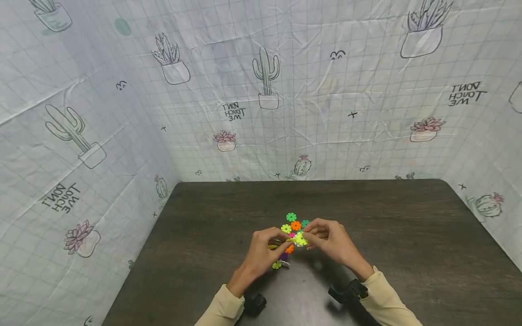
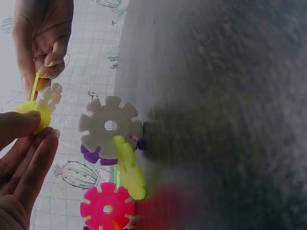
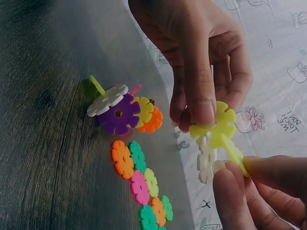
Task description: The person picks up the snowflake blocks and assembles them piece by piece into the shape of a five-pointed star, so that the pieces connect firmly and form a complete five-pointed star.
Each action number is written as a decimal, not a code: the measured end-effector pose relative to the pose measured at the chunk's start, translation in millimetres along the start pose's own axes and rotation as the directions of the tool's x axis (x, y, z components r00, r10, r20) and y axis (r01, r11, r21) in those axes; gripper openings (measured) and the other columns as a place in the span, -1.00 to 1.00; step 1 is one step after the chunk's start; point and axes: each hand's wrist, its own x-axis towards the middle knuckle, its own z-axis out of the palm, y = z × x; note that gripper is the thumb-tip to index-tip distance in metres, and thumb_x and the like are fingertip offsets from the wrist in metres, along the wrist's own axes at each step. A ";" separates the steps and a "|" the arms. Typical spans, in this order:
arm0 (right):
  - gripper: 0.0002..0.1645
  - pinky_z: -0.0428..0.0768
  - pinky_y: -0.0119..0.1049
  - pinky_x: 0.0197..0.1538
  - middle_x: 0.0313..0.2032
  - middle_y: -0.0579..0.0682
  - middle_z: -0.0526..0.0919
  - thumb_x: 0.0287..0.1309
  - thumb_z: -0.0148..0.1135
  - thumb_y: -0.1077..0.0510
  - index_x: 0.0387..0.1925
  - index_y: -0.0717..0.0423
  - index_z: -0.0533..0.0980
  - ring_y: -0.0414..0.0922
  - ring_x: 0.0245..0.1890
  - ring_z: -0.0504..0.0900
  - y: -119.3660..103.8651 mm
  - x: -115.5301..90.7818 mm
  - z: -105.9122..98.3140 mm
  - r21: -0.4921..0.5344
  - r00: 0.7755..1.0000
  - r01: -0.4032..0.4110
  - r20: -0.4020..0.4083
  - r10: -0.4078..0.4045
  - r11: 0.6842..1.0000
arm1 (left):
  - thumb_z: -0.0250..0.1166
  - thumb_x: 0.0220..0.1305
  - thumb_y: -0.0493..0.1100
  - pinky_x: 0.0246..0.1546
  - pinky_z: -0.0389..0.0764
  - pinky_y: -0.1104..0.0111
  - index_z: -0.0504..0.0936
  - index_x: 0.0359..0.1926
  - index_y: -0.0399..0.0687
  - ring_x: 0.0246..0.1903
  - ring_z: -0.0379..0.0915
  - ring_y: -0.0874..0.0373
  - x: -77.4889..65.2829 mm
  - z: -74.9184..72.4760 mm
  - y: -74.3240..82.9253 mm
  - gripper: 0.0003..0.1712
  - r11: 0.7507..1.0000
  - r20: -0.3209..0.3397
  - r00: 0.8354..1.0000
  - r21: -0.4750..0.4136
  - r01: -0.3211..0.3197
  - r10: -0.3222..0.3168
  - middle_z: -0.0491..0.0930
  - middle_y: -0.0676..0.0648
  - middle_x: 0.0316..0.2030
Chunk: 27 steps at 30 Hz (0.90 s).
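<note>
My left hand (image 1: 264, 250) pinches a yellow notched disc (image 3: 223, 117) between thumb and fingers. My right hand (image 1: 332, 242) pinches a second yellow disc (image 3: 234, 154), which meets the first at an angle. A white notched disc (image 3: 205, 160) hangs at the same cluster, seen nearly edge-on in the right wrist view. Below the hands stands an assembled cluster with a purple disc (image 3: 119, 115), a white disc (image 2: 109, 124), a pink disc (image 2: 107, 207) and others in yellow and orange. The left hand partly hides this cluster in the head view.
Loose flat discs lie just beyond the hands on the dark table (image 1: 212, 213), among them a green disc (image 1: 291, 217) and an orange disc (image 1: 296, 225). A cloth with printed cactuses (image 1: 267, 79) hangs behind and at both sides. Each wrist carries a black device (image 1: 348, 292).
</note>
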 end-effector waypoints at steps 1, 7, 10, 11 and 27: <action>-0.79 0.79 -0.09 -0.24 -0.26 0.12 0.82 0.35 0.40 0.12 -0.11 0.19 0.66 0.03 -0.36 0.83 0.2 0.1 0.2 0.002 1.000 0.001 0.000 -0.001 1.000 | 0.49 0.29 -0.21 -0.20 0.73 0.54 0.79 -0.20 -0.03 -0.28 0.75 0.28 -0.2 0.1 0.2 -0.92 1.000 0.001 1.000 -0.002 0.000 0.000 0.78 0.00 -0.28; -0.78 0.80 -0.08 -0.24 -0.26 0.13 0.82 0.34 0.40 0.12 -0.11 0.19 0.66 -0.06 -0.37 0.82 1.2 0.8 0.7 0.011 1.000 -0.002 0.000 0.002 1.000 | 0.50 0.27 -0.26 -0.19 0.73 0.54 0.79 -0.21 -0.05 -0.28 0.75 0.27 -0.1 0.6 1.1 -0.92 1.000 -0.003 1.000 -0.009 -0.011 0.011 0.78 -0.02 -0.29; -0.78 0.80 -0.08 -0.24 -0.26 0.13 0.82 0.34 0.40 0.12 -0.11 0.19 0.67 -0.03 -0.37 0.82 1.5 0.8 0.8 0.010 1.000 -0.001 0.000 0.001 1.000 | 0.49 0.28 -0.25 -0.19 0.72 0.55 0.79 -0.21 -0.06 -0.28 0.76 0.27 -0.2 0.4 1.6 -0.93 1.000 -0.003 1.000 -0.004 -0.022 0.022 0.78 -0.02 -0.29; -0.78 0.80 -0.08 -0.24 -0.26 0.13 0.82 0.34 0.41 0.12 -0.11 0.19 0.67 -0.02 -0.37 0.82 1.7 0.7 0.9 0.010 1.000 0.000 0.000 0.000 1.000 | 0.49 0.29 -0.24 -0.19 0.72 0.55 0.79 -0.21 -0.07 -0.28 0.75 0.27 -0.3 0.3 1.6 -0.94 1.000 -0.003 1.000 -0.002 -0.026 0.026 0.78 -0.02 -0.29; -0.85 0.79 -0.05 -0.26 -0.32 0.08 0.83 0.29 0.45 0.14 -0.19 0.12 0.70 0.10 -0.40 0.82 1.9 1.6 6.9 0.014 0.999 0.000 -0.038 0.001 1.000 | 0.48 0.29 -0.21 -0.21 0.73 0.55 0.84 -0.23 -0.05 -0.34 0.74 0.30 0.0 -2.9 -1.2 -0.94 0.985 -0.044 0.985 0.034 -0.166 0.168 0.81 -0.01 -0.34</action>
